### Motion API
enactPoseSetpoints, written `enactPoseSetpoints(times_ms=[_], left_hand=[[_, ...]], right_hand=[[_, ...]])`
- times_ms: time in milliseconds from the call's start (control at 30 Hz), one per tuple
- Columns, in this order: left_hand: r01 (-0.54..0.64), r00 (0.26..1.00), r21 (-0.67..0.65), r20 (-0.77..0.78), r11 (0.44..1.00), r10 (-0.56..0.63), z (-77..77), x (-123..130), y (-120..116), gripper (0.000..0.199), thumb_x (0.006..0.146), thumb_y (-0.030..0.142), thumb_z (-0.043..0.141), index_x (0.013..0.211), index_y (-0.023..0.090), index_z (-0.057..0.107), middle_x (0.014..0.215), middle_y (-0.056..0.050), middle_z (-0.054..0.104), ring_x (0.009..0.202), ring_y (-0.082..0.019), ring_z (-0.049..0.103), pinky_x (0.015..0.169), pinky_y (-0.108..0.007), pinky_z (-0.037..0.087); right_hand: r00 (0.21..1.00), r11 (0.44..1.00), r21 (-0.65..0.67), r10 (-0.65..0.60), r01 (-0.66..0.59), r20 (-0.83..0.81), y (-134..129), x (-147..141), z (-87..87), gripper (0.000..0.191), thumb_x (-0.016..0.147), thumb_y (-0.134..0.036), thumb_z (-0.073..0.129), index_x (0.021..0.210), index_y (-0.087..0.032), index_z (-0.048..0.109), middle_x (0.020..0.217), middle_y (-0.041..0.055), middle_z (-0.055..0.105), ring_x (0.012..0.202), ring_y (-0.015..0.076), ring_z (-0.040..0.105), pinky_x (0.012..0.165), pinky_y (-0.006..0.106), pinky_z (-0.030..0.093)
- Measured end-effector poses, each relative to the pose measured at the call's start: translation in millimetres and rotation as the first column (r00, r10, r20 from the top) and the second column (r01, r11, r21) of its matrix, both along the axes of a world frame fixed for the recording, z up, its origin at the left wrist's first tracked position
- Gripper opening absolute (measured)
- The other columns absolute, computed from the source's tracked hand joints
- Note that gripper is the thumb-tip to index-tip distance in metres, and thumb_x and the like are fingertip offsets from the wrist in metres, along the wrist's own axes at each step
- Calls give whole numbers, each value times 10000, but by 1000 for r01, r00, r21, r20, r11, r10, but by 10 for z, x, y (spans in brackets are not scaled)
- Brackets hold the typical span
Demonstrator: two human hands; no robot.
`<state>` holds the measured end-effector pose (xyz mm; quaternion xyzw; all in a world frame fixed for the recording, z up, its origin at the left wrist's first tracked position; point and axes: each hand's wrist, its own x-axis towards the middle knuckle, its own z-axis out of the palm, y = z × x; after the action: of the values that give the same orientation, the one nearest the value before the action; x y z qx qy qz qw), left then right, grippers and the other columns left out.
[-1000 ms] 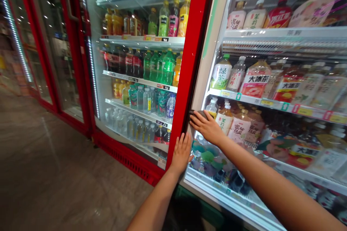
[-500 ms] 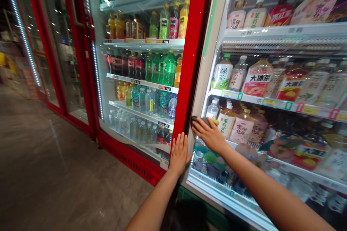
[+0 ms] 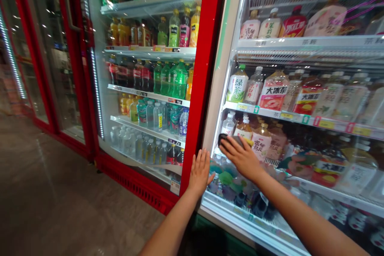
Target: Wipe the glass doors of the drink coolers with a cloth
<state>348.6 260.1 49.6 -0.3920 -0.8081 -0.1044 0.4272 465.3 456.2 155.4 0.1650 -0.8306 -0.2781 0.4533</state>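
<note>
My right hand (image 3: 240, 156) lies with fingers stretched over a dark pad with a yellow end (image 3: 223, 140), pressing it to the glass door of the right-hand drinks cooler (image 3: 210, 144). The palm hides much of the pad, so its exact kind is unclear. Lower and to the left, my left hand (image 3: 200, 171) rests flat with fingers up and thumb out, holding nothing, where the red-framed cooler (image 3: 204, 68) meets the pale frame. Behind the glass near my right hand stand bottled teas, among them a pink-labelled bottle (image 3: 260, 144).
Shelves of bottled drinks fill both coolers, with green soda bottles (image 3: 180, 80) on the left. More red-framed glass doors with a handle (image 3: 71, 8) run off to the left. A shiny brown floor (image 3: 45, 192) lies below.
My right hand has slid the pad rightward and slightly down, off the door's pale edge and onto the glass. My left hand stays at the frame; its thumb now sticks out more. The view has shifted slightly.
</note>
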Motion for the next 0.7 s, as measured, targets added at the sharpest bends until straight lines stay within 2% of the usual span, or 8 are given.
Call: enactPoseSetpoints(times_ms=[67,133,267,333,400,567,633,700], left_hand=[[16,1000,-3,-1,1000,-16,45,21,70,942,910,494,626,1621,119,135,1675,-186,231,1563,-329,183,1252,-541,246],[27,1000,-7,-5,1000,-27,87,48,143,950,903,492,642,1619,115,145,1678,-182,225,1567,-331,164,1258,-537,236],[56,998,-25,-20,998,-56,151,104,247,978,899,470,658,1623,112,106,1684,-181,208,1577,-322,110,1266,-537,223],[89,995,-47,-38,995,-91,192,125,281,982,906,465,651,1628,128,76,1687,-171,206,1577,-315,111,1265,-538,229],[109,992,-47,-52,993,-112,247,145,324,989,909,459,652,1630,140,55,1688,-166,204,1578,-316,109,1265,-543,227],[130,990,-12,-54,991,-130,376,226,498,1017,914,440,656,1630,134,2,1681,-180,216,1575,-326,110,1262,-552,223],[131,990,1,-48,991,-131,380,264,560,1035,910,448,661,1628,133,-14,1678,-187,220,1573,-329,126,1260,-553,229],[124,991,15,-47,992,-123,352,293,597,1054,898,469,672,1629,138,-12,1675,-191,223,1570,-334,139,1257,-556,234]], right_hand=[[989,987,-130,-105,92,-101,73,84,270,537,943,-147,532,1467,-266,516,1566,61,485,1506,306,310,1219,600,195],[981,980,-154,-145,124,-129,109,167,242,540,947,-148,518,1476,-257,507,1571,60,480,1515,312,287,1227,599,170],[1000,996,84,5,-6,14,127,319,-439,438,950,-181,483,1369,-189,611,1512,65,547,1476,279,351,1247,555,174],[994,980,182,72,-87,86,168,371,-603,403,959,-188,465,1319,-189,646,1493,51,565,1466,255,369,1251,533,191],[996,985,159,54,-63,64,244,411,-437,399,971,-201,475,1335,-212,637,1503,37,559,1477,248,355,1253,523,191],[962,967,-197,-200,163,-184,408,471,350,544,949,-174,546,1479,-291,509,1562,48,492,1532,303,259,1238,597,158],[960,966,-201,-201,161,-195,400,491,239,565,936,-168,555,1488,-274,499,1559,53,496,1543,303,228,1247,598,132],[982,988,-94,-137,125,-128,370,525,-114,516,940,-178,536,1454,-231,539,1547,49,512,1542,287,227,1266,570,91]])
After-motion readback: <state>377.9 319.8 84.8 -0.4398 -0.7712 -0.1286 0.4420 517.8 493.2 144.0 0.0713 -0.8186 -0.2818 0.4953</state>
